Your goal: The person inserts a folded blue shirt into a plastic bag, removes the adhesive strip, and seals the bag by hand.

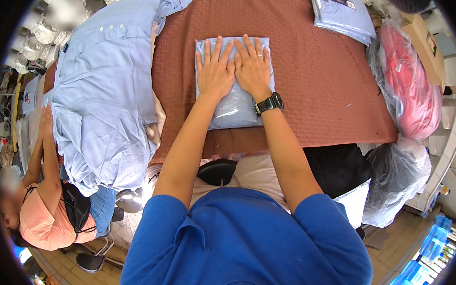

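Note:
On the table lies a folded light-blue shirt in a clear plastic bag (234, 111), its shiny film showing below my hands. My left hand (215, 70) rests flat on its upper left part, fingers spread and pointing away from me. Beside it my right hand (252, 68) presses flat on the upper right part, fingers apart, with a ring on one finger and a black watch (269, 104) on the wrist. The thumbs almost meet in the middle. Neither hand grips anything.
A brown textured cloth (318, 84) covers the table. Loose light-blue shirts (104, 87) are heaped at the left, and bagged folded shirts (341, 13) lie at the far right. Red bagged goods (409, 79) stand by a cardboard box (425, 47). A person in an orange top (50, 216) works at the left.

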The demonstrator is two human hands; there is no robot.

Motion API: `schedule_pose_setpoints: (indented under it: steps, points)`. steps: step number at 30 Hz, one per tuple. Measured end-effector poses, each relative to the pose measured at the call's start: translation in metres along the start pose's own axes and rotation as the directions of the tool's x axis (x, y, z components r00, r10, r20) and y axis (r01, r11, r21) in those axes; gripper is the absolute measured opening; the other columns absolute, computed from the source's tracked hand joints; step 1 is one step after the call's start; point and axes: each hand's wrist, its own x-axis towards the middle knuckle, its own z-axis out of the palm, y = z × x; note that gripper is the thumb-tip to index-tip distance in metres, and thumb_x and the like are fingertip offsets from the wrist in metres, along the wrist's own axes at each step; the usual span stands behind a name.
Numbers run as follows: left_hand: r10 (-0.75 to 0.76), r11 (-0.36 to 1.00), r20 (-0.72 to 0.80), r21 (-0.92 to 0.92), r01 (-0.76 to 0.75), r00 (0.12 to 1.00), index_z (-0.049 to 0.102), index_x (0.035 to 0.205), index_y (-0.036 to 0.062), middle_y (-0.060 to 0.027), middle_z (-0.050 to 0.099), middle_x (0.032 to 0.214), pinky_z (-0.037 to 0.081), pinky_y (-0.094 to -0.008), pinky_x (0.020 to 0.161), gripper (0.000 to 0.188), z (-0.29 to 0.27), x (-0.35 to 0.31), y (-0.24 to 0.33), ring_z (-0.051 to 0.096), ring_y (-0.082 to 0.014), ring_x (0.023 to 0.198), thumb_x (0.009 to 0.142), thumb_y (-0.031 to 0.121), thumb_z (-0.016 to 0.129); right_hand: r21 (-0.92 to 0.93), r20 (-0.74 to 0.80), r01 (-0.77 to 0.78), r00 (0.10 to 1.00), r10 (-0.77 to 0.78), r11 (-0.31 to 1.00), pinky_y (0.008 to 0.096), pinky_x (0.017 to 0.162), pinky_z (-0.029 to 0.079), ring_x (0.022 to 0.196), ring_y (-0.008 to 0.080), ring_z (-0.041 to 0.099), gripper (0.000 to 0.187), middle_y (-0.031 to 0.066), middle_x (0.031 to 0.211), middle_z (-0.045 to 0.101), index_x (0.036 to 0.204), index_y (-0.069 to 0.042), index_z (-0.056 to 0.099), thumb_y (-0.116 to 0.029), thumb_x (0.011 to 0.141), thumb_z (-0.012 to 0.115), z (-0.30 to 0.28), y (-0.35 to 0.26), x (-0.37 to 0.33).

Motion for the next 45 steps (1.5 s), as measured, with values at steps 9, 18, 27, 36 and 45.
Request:
schedule_pose_setpoints:
  steps: [9, 18, 27, 36, 45]
  points:
    - [-0.003, 1.0, -0.029, -0.026, 0.002, 1.0, 0.042, 0.157, 0.0277, -0.0062, 0.029, 0.169, 0.015, -0.0606, 0.124, 0.053, 0.001, -0.001, 0.0, 0.023, -0.0359, 0.156, 0.105, 0.032, 0.044, 0.008, -0.025, -0.001, 1.0, 0.001, 1.0, 0.0566, 0.123, 0.022, 0.149, 0.0358, 0.035, 0.046, 0.0098, 0.159, 0.045, 0.146, -0.015, 0.056, -0.031, 0.104, 0.047, 0.003, -0.002, -0.001]
    - [-0.018, 1.0, 0.01, -0.022, 0.018, 1.0, 0.043, 0.157, 0.0277, -0.0064, 0.029, 0.168, 0.014, -0.0614, 0.124, 0.053, 0.0, 0.0, -0.002, 0.022, -0.0361, 0.156, 0.104, 0.036, 0.045, -0.057, 0.056, 0.024, 0.998, -0.021, 0.998, 0.0567, 0.124, 0.021, 0.152, 0.0366, 0.03, 0.049, 0.0083, 0.165, 0.036, 0.152, -0.017, 0.049, -0.032, 0.105, 0.046, 0.002, 0.0, 0.0]
    - [0.103, 0.978, -0.004, -0.181, -0.102, 0.995, 0.038, 0.16, 0.0221, -0.0105, 0.024, 0.17, 0.011, -0.0634, 0.124, 0.054, -0.045, -0.021, -0.005, 0.012, -0.041, 0.157, 0.108, 0.039, 0.043, 0.014, 0.08, 0.087, 0.993, -0.088, 0.996, 0.0629, 0.123, 0.015, 0.156, 0.0415, 0.019, 0.051, 0.0112, 0.169, 0.027, 0.158, -0.02, 0.042, -0.033, 0.109, 0.042, -0.059, -0.011, -0.006]
    - [0.089, 0.991, -0.059, -0.095, -0.094, 0.994, 0.045, 0.155, 0.0164, -0.013, 0.032, 0.166, 0.016, -0.0588, 0.125, 0.053, -0.033, -0.071, 0.011, 0.02, -0.0423, 0.155, 0.104, 0.03, 0.049, -0.164, 0.12, 0.11, 0.989, -0.091, 0.98, 0.0602, 0.122, 0.021, 0.154, 0.0385, 0.027, 0.05, 0.0086, 0.168, 0.032, 0.156, -0.02, 0.045, -0.034, 0.109, 0.041, -0.031, -0.016, -0.051]
    - [0.06, 0.99, -0.061, -0.127, -0.068, 0.996, 0.045, 0.155, 0.0162, -0.0125, 0.031, 0.167, 0.014, -0.0584, 0.125, 0.055, -0.036, -0.072, 0.013, 0.02, -0.0416, 0.155, 0.101, 0.029, 0.05, -0.189, 0.091, 0.118, 0.991, -0.102, 0.975, 0.06, 0.121, 0.025, 0.153, 0.0375, 0.03, 0.048, 0.0071, 0.167, 0.033, 0.155, -0.021, 0.048, -0.033, 0.108, 0.042, -0.032, -0.02, -0.054]
